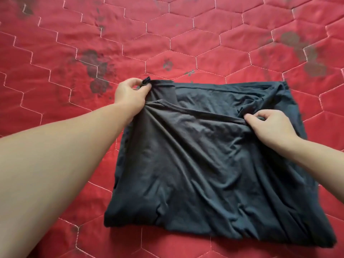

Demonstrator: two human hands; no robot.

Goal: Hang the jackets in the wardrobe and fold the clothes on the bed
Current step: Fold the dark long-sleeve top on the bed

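Observation:
A dark blue-grey garment (204, 164) lies partly folded and wrinkled on the red quilted bed cover (167, 43). My left hand (130, 94) pinches the garment's far left corner, where a small tip of cloth sticks up between thumb and fingers. My right hand (268, 125) pinches a hem edge on the garment's right side, about a third of the way down from its far edge. Both forearms reach in from the near side. No jacket or wardrobe is in view.
The red cover has a white hexagon stitch pattern and several dark faded blotches (96, 69). It fills the whole view around the garment, with bare cover to the left, beyond and on the near side.

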